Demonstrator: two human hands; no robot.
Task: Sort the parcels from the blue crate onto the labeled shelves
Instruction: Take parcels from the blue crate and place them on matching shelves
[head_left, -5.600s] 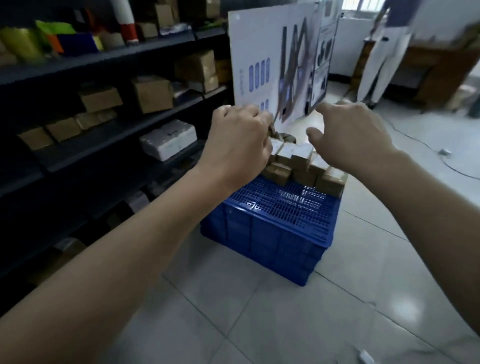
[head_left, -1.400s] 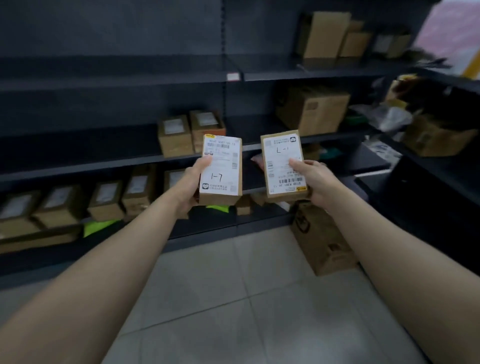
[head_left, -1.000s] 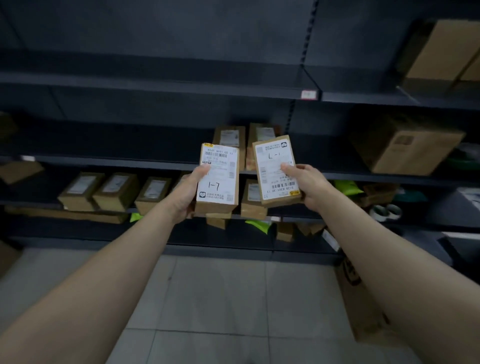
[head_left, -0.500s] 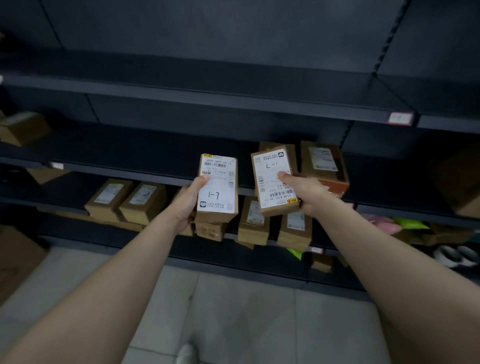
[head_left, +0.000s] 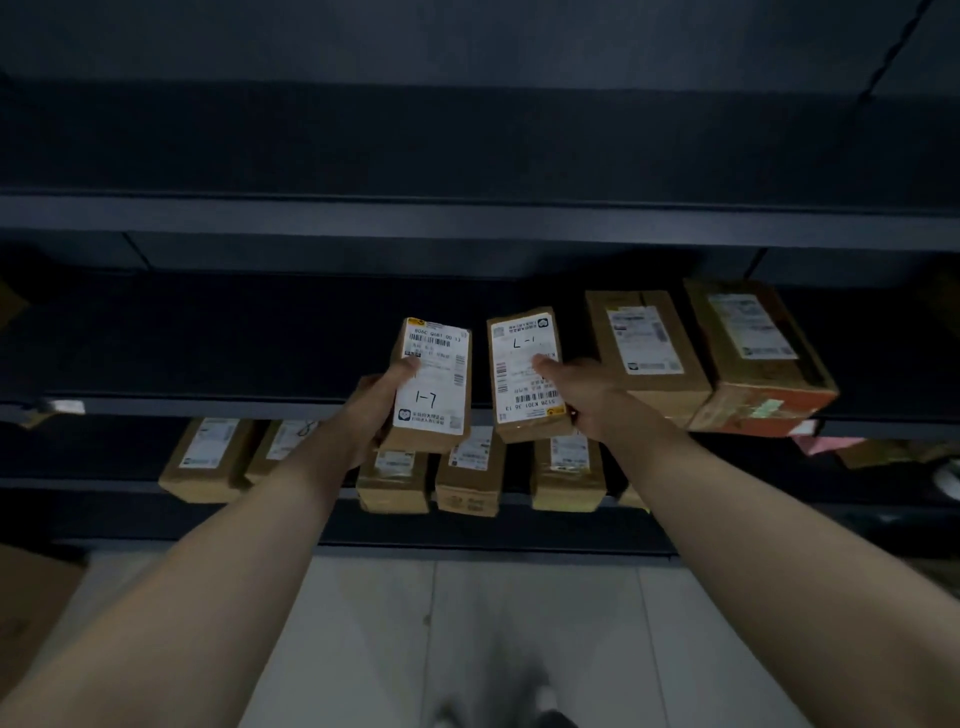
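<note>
Both parcels are now sitting closer to the middle shelf than half a second ago, and the two larger boxes that were behind them are showing off to the right. The left parcel (head_left: 432, 383), marked "L-1" by pen on its white label, is being gripped from its left side by the left hand (head_left: 375, 410), thumb lying across the label. The right parcel (head_left: 527, 375), bearing the same handwritten mark, is being clasped by the right hand (head_left: 576, 396), thumb pressing on its label. Neither parcel is touching a shelf yet; both are hanging in front of the middle shelf (head_left: 249, 332), whose left stretch is bare. Just right of them, two larger boxes (head_left: 711, 358) are resting on that shelf, and a row of small parcels (head_left: 470, 473) is filling the lower shelf (head_left: 104, 486). Placement seems to be just beginning for this pair. The blue crate is lying out of view, so what is remaining to sort cannot be told.
</note>
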